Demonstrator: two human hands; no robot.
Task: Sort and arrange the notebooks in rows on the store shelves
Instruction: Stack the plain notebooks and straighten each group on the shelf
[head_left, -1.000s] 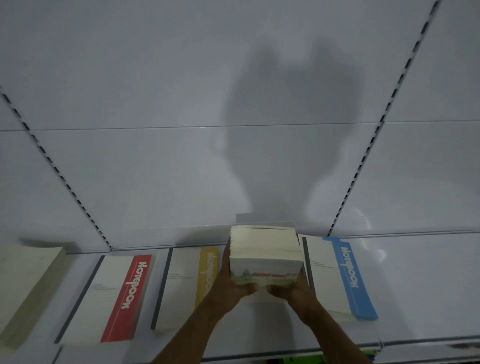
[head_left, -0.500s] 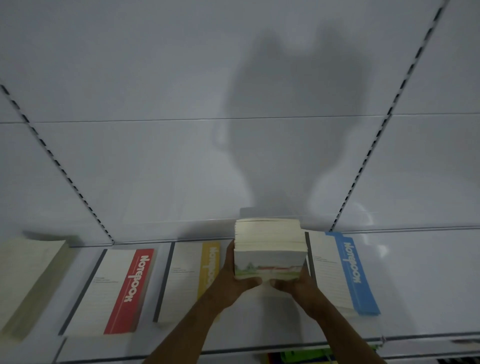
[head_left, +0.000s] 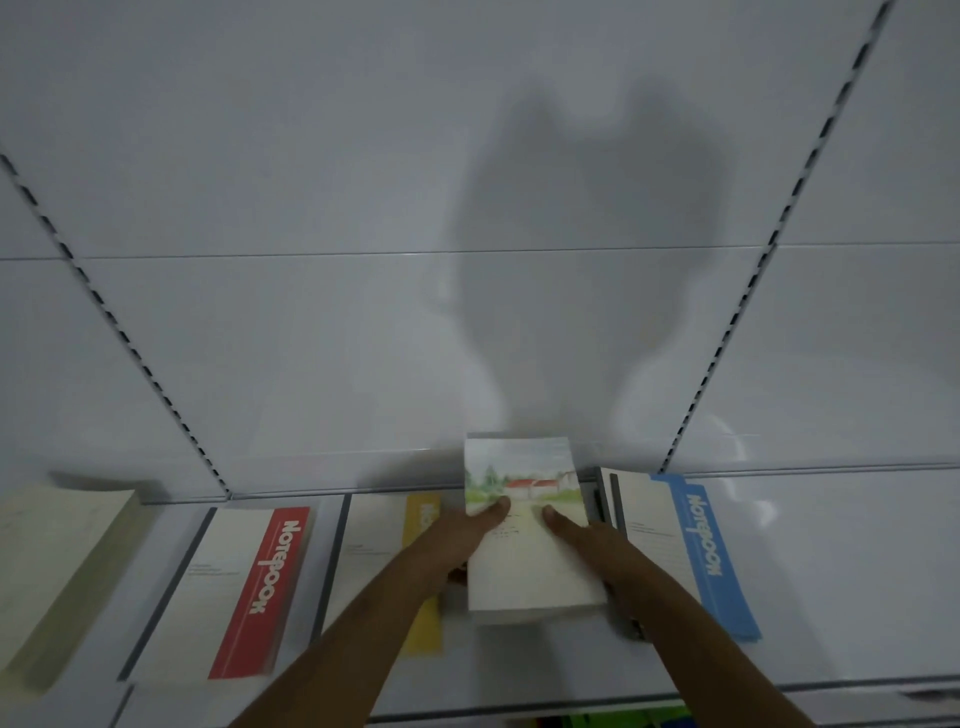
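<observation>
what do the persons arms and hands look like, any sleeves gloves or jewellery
Both forearms are bare right down to the bottom edge of the picture, so no sleeves show. The left hand and right hand wear no gloves. No watch, bracelet or ring shows, though the dim light and blur could hide a thin one. The nails look short and plain.

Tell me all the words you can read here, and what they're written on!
"Notebook": red-striped notebook, on its red band.
"Notebook": blue-striped notebook, on its blue band.
Yellow-striped notebook: word mostly hidden by the left hand, unreadable.
Small print on these covers and on the picture notebook: too blurred.
</observation>
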